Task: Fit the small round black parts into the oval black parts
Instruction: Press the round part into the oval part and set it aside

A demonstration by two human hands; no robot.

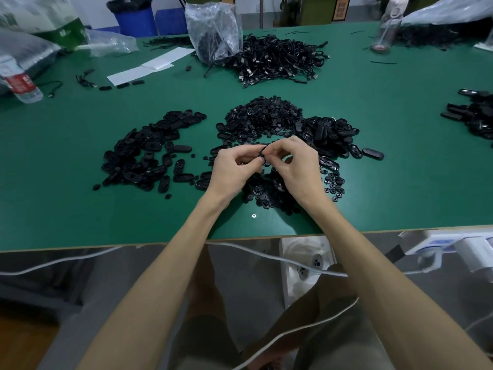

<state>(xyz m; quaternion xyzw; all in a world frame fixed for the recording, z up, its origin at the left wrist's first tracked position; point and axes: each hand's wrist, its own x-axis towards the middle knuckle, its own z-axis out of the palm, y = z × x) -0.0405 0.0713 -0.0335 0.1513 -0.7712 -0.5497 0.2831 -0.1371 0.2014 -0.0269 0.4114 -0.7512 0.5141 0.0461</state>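
My left hand and my right hand meet above the green table, fingertips pinched together on a small black part between them; its shape is mostly hidden by the fingers. A heap of small round black parts lies right under my hands. Another heap of small black parts sits just beyond. Oval black parts lie in one pile to the left and one to the right.
A mound of black cables and a clear plastic bag stand at the back. White paper and a water bottle lie at the left. More black parts sit at the right edge. A white cable hangs below the table's front edge.
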